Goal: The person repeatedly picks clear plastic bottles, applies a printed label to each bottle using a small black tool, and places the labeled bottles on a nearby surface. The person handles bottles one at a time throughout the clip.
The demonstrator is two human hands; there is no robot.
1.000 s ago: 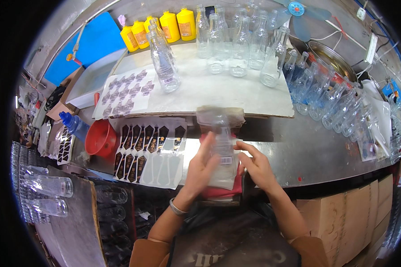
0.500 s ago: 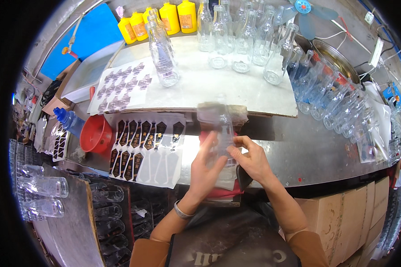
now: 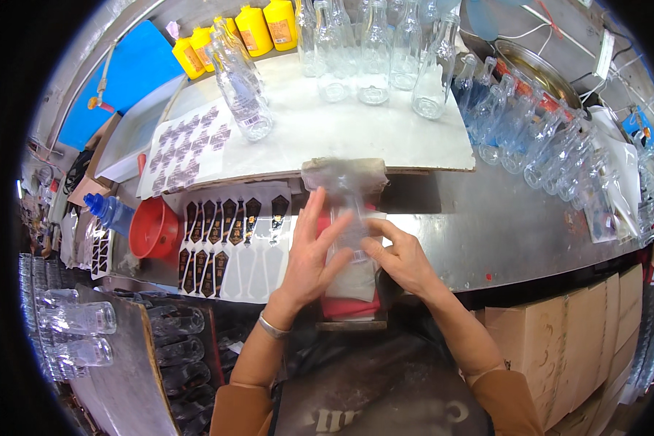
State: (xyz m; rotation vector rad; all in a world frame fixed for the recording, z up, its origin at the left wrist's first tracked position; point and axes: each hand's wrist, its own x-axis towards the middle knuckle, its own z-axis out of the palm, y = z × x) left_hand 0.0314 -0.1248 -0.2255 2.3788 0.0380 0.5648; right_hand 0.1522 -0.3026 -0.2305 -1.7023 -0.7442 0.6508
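Observation:
A clear glass bottle (image 3: 353,227), smeared by motion, lies over a padded stand with its neck pointing away from me. My left hand (image 3: 305,254) is open along the bottle's left side, fingers stretched and spread; whether they touch the glass is hard to tell. On the other side, the curled fingers and thumb of my right hand (image 3: 403,258) pinch the bottle near its lower end. Under the bottle are a pale cloth roll (image 3: 316,174) and a red cloth (image 3: 341,308). Left of my hands lies a sheet of dark and gold labels (image 3: 209,270), partly peeled off.
Clear bottles (image 3: 374,65) stand on the white board (image 3: 327,138), beside another label sheet (image 3: 174,156). Yellow bottles (image 3: 254,33) line the back. A red bowl (image 3: 152,231) sits left. More bottles (image 3: 552,156) lean right; cardboard boxes (image 3: 552,334) stand below.
My left hand has drawn back leftward and its fingers have spread. The bottle stays blurred between my hands, my right hand still at its lower end. The whole view has shifted slightly.

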